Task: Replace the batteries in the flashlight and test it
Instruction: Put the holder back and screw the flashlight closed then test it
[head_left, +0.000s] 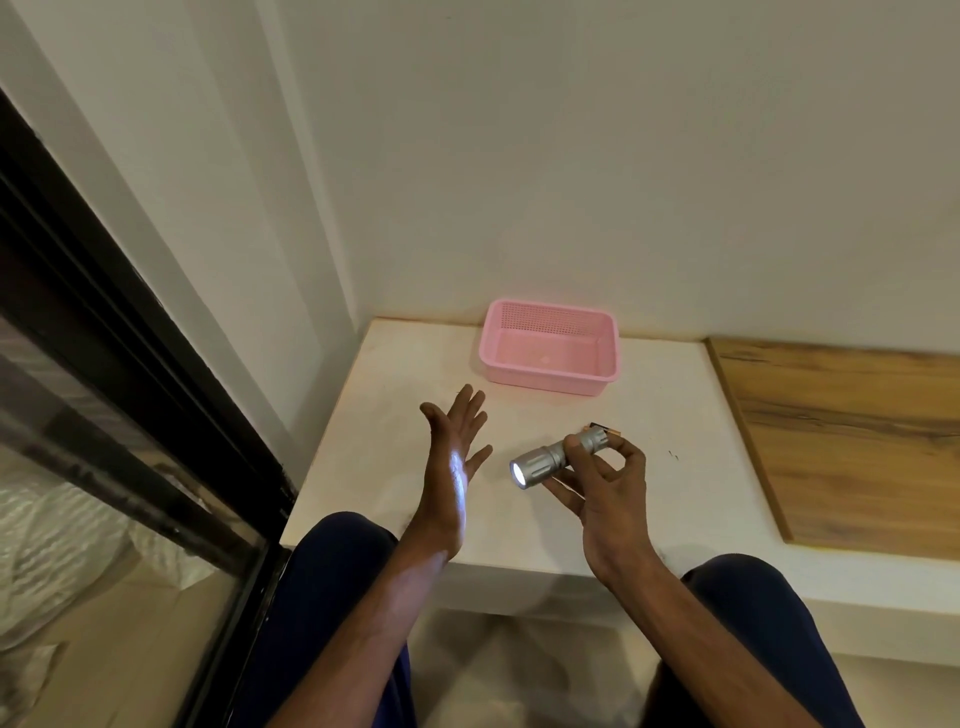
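Head view: I see the flashlight (558, 458) held above the white desk (675, 467), silver, lying roughly level with its lit lens turned toward the left. My right hand (605, 499) is clamped on its rear half, thumb on top and fingers curled under the barrel. The beam lands on my left hand (453, 467), which is spread flat with the fingers apart and holds nothing; a bright patch shows on its palm side near the wrist. The two hands are near each other but not touching. Just behind the tail of the flashlight I can make out a small dark and copper item, mostly hidden, and I cannot tell what it is. Farther back on the desk, against the wall, sits a pink basket (524, 376). A wooden board (852, 441) lies at the right.
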